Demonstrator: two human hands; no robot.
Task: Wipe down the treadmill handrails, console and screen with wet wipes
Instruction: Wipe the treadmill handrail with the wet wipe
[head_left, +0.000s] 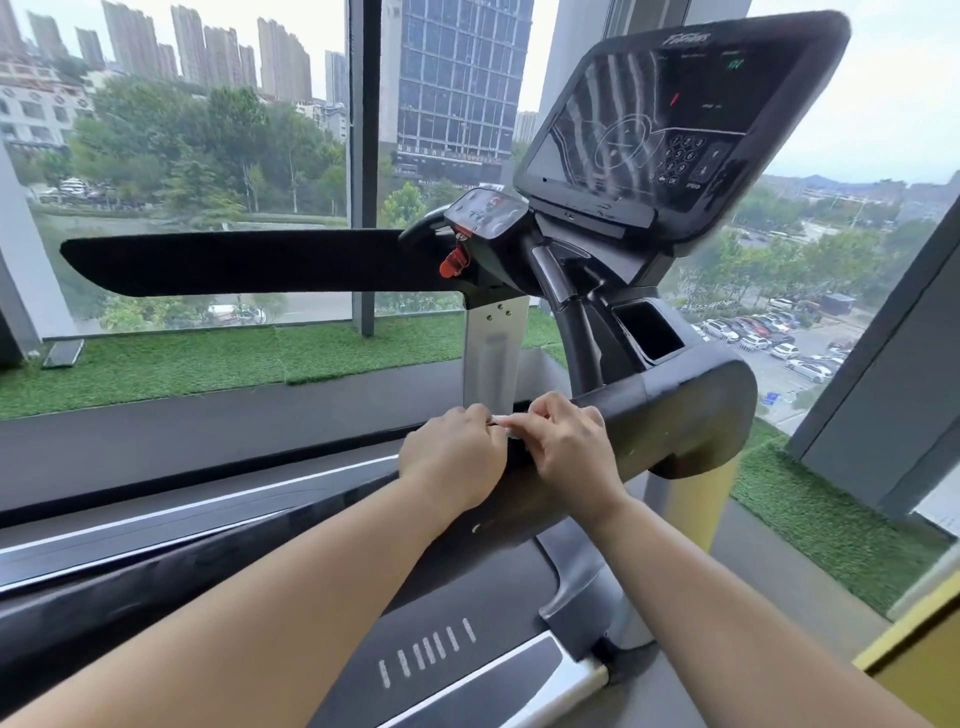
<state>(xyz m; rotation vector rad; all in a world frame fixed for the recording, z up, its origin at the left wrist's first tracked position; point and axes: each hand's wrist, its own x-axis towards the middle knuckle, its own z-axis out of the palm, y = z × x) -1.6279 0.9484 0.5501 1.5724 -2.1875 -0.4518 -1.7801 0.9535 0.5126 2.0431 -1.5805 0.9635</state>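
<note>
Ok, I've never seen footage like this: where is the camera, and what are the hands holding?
One wide-angle camera sits on a person's head, looking down along their bare arms. The machine is a treadmill beside a window: its streaked console screen is upper right, and a red safety clip hangs lower left of it. The left hand and right hand meet over the near padded handrail, pinching a small white wipe between them, mostly hidden by fingers.
</note>
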